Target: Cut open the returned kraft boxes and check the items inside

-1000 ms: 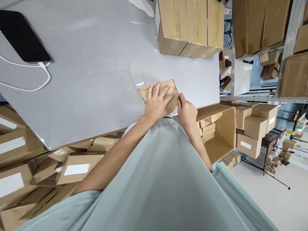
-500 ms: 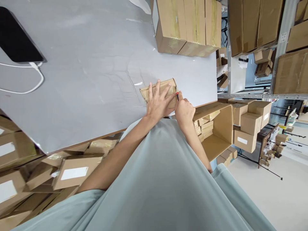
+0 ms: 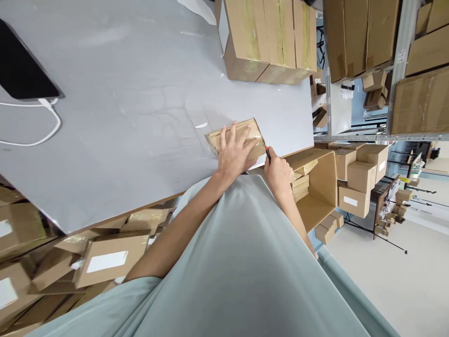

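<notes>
A small flat cardboard box (image 3: 257, 133) with clear tape on it lies near the table's front edge. Across its top rests my left hand (image 3: 233, 152), fingers spread and pressing down on the cardboard. My right hand (image 3: 279, 175) is closed round a box cutter (image 3: 268, 153) with a red and black body, just off the right end of the small box. The blade is too small to make out.
Large taped cartons (image 3: 268, 42) stand at the back of the grey table (image 3: 140, 131). A phone (image 3: 26, 65) with a white cable lies at left. Right of the table, an open carton (image 3: 319, 187) holds small boxes. More boxes (image 3: 107, 260) are piled below the table's left front edge.
My right hand has drawn the box cutter right and toward me, away from the box's right end. My left hand stays on the box, its fingers slightly shifted. The view has moved a little.
</notes>
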Tool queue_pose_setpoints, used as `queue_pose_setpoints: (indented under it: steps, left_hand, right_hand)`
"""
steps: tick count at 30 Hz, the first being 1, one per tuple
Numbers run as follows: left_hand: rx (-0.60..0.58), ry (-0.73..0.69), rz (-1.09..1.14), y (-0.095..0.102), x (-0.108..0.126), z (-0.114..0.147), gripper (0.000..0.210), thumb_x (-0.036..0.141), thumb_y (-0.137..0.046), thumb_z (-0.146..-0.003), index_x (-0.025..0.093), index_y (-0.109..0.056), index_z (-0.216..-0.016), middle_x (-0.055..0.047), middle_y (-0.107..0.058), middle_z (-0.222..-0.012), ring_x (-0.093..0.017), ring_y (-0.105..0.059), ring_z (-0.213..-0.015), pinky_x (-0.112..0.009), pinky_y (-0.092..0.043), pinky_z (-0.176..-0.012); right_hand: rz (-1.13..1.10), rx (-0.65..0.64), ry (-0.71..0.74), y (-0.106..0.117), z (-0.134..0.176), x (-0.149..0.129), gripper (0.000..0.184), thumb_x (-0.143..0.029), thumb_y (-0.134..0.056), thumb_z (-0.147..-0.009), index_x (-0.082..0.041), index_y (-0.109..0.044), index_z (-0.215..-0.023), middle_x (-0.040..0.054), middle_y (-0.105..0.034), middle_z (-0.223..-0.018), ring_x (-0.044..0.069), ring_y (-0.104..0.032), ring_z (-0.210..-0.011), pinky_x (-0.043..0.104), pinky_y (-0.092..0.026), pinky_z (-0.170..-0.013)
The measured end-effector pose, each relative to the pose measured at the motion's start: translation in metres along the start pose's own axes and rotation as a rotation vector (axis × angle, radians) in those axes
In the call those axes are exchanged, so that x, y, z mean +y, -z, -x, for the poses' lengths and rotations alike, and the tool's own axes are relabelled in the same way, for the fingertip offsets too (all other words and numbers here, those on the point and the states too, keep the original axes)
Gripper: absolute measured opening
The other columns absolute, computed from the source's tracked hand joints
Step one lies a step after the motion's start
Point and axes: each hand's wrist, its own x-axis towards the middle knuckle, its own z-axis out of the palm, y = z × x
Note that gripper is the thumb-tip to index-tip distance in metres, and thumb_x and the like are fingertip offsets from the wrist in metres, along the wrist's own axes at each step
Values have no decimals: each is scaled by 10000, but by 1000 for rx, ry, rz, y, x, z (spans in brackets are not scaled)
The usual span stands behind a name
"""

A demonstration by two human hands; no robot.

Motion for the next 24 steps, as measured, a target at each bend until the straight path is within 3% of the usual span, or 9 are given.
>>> queue_pose_setpoints:
  steps: [6, 9, 11, 13, 15, 19, 24]
  left_hand:
    - [40, -16, 33, 2, -3, -1, 615, 617, -836, -900, 361, -748, -1452, -57, -495, -1789, -485, -223, -1744, -755, -34, -1402]
    - [28, -37, -12, 8, -6, -1, 608, 617, -836, -899, 360, -757, -1444, -50, -492, -1791, -505, -234, -1737, -775, -34, -1397]
    - [10, -50, -50, 15, -10, 0, 648, 648, -838, -891, 354, -748, -1462, -57, -499, -1787, -505, -243, -1734, -767, -37, -1402]
    - [0, -57, -84, 25, -17, 5, 708, 699, -813, -902, 349, -717, -1510, -73, -512, -1777, -487, -276, -1728, -739, -62, -1413]
    - [8, -52, -115, 37, -28, 14, 745, 724, -750, -947, 339, -661, -1579, -95, -510, -1778, -456, -319, -1718, -706, -99, -1421]
    - [41, -8, -176, 63, -62, 54, 779, 731, -675, -994, 331, -584, -1657, -128, -390, -1844, -449, -302, -1727, -712, -133, -1408]
    - [175, 190, -228, 86, -89, 125, 808, 787, -625, -999, 328, -586, -1663, -150, -207, -1901, -485, -171, -1758, -736, -178, -1384]
  right_hand:
    - [-65, -11, 28, -2, 12, 16, 538, -340, -370, -1201, -257, -490, -1719, 156, -849, -1175, 326, -817, -1076, 381, -585, -909]
    - [-271, 94, 84, -20, 7, 39, 521, -366, -404, -1183, -237, -547, -1667, 146, -855, -1164, 327, -816, -1038, 376, -584, -896]
    - [-482, 183, 106, -43, -13, 53, 476, -409, -417, -1162, -219, -657, -1526, 135, -854, -1126, 310, -811, -986, 364, -590, -866]
    - [-716, 201, 109, -70, -46, 60, 435, -496, -447, -1133, -201, -755, -1221, 102, -835, -966, 265, -788, -836, 333, -592, -784]
    - [-944, 137, 55, -96, -86, 57, 433, -599, -552, -1065, -207, -705, -962, 45, -752, -761, 209, -712, -632, 296, -563, -645]
    - [-1191, -9, 20, -127, -149, 28, 400, -603, -754, -908, -241, -597, -844, -41, -630, -628, 154, -628, -543, 251, -502, -531]
    - [-1285, -252, 261, -137, -171, -10, 520, -678, -876, -744, -218, -669, -869, -36, -644, -662, 157, -616, -624, 256, -508, -541]
